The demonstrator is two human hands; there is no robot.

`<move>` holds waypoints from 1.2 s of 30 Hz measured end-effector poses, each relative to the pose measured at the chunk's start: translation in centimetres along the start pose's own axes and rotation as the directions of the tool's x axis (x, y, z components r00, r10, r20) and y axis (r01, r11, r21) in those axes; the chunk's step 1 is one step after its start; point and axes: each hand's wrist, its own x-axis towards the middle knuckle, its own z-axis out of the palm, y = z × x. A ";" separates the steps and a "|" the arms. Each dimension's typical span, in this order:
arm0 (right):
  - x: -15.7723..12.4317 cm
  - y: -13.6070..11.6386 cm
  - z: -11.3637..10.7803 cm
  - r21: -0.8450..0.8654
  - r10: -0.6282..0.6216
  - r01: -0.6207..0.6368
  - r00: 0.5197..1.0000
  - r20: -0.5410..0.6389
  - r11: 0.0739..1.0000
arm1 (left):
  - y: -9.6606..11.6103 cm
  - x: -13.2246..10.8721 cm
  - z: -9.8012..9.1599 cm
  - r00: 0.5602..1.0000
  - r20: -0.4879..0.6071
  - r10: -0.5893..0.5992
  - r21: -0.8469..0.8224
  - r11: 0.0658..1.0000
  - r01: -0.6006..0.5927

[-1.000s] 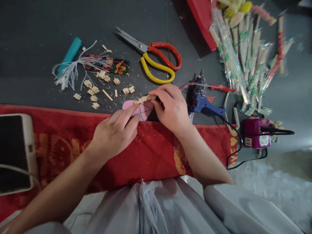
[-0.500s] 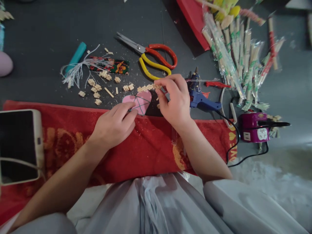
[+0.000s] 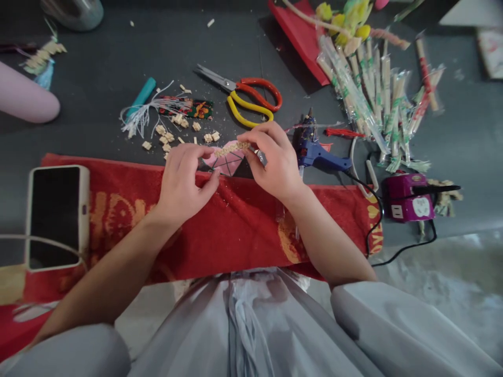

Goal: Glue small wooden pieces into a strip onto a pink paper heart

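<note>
My right hand (image 3: 273, 162) pinches one end of a strip of small glued wooden pieces (image 3: 231, 149) just above a pink heart-shaped card (image 3: 228, 159) with dark lines drawn on it. My left hand (image 3: 183, 180) has its fingers curled, thumb and forefinger pinched at the strip's left end and the card's edge. The card lies at the far edge of a red towel (image 3: 236, 230) on the dark table (image 3: 98, 57). Several small cut wooden bits (image 3: 168, 136) lie left of the card.
Red-and-yellow scissors (image 3: 245, 94) lie beyond the hands. A blue glue gun (image 3: 312, 149) sits right of my right hand, its cord running to a purple socket (image 3: 408, 201). Wrapped chopsticks (image 3: 373, 94) are piled at the back right. A phone (image 3: 55, 214) rests on the towel's left.
My left hand has lifted from flat on the card to pinch the strip's left end. My right hand brought the strip back down over the card. The view tilted up.
</note>
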 end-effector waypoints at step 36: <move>-0.5 -1.4 -0.3 -0.103 -0.066 0.103 0.949 0.309 0.989 | -0.6 0.2 -0.1 0.992 0.100 0.074 -0.055 0.996 -0.069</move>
